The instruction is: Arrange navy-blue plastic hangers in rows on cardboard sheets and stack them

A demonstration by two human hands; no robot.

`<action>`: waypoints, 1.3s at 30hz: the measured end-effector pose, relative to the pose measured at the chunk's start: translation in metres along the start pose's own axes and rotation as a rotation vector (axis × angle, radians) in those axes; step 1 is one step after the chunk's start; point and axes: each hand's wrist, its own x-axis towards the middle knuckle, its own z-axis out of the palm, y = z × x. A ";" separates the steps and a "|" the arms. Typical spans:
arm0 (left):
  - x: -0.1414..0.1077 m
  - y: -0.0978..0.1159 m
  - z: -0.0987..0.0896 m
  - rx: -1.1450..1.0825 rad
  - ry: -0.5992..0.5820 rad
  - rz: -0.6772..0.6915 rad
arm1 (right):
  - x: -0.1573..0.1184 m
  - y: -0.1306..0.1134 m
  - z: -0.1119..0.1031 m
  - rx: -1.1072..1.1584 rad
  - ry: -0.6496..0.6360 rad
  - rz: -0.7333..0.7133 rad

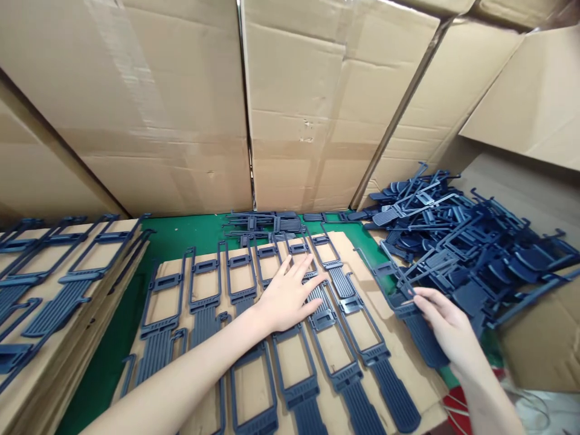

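Frame (423, 337), head view: my right hand (446, 326) pinches it between thumb and fingers at the cardboard's (399, 357) right side, beside the loose pile (444, 266). My left hand (292, 296), fingers spread wide, lies over the laid-out frames (396, 396), perhaps to steady them; whether it presses, I cannot tell. Their side-by-side rows on the table (181, 232) presumably prevent the pile's tangling.

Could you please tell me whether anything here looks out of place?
The heap of dark blue parts at right lies tangled, unlike the parts laid in rows on the cardboard sheet; I see no obvious damage.
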 end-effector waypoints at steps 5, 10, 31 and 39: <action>0.001 0.000 -0.002 0.043 -0.009 0.013 | -0.011 0.003 0.005 0.068 -0.060 0.033; 0.002 0.000 -0.002 0.069 0.008 0.023 | -0.006 0.002 0.011 -0.006 -0.081 -0.080; 0.003 0.000 -0.002 0.074 0.005 0.029 | -0.021 -0.002 -0.018 -0.107 -0.297 0.028; 0.004 0.001 -0.001 0.064 -0.005 0.013 | -0.025 0.012 -0.023 -0.185 -0.276 0.011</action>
